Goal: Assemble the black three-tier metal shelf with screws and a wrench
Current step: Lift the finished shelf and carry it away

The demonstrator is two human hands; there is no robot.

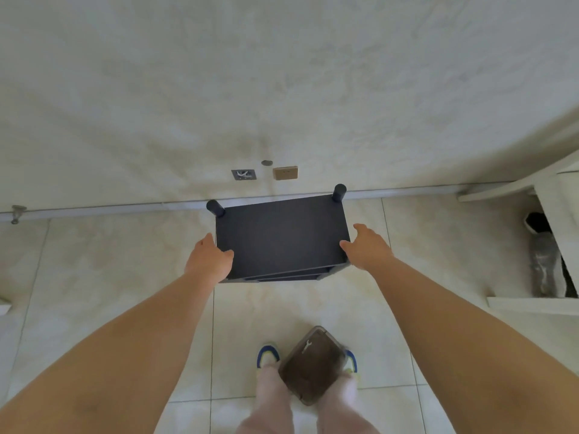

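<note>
On the tiled floor (391,324) by the wall (282,73), the black shelf (282,236) is gripped at both sides by the left hand (208,256) and right hand (368,247), fingers curled over its edges, while 1 wrench (306,346) is held in the brown tray (313,366).

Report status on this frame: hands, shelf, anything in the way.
Left hand and right hand grip the black shelf by its sides. Shelf stands assembled by the wall. Brown tray with wrench sits at the feet, behind.

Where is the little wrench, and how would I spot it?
Look at the tiled floor near the person's blue-tipped shoes. Between the feet sits a brown see-through box. The wrench lies on its lid near the far end: small, silvery and the only shiny thing there.
</note>
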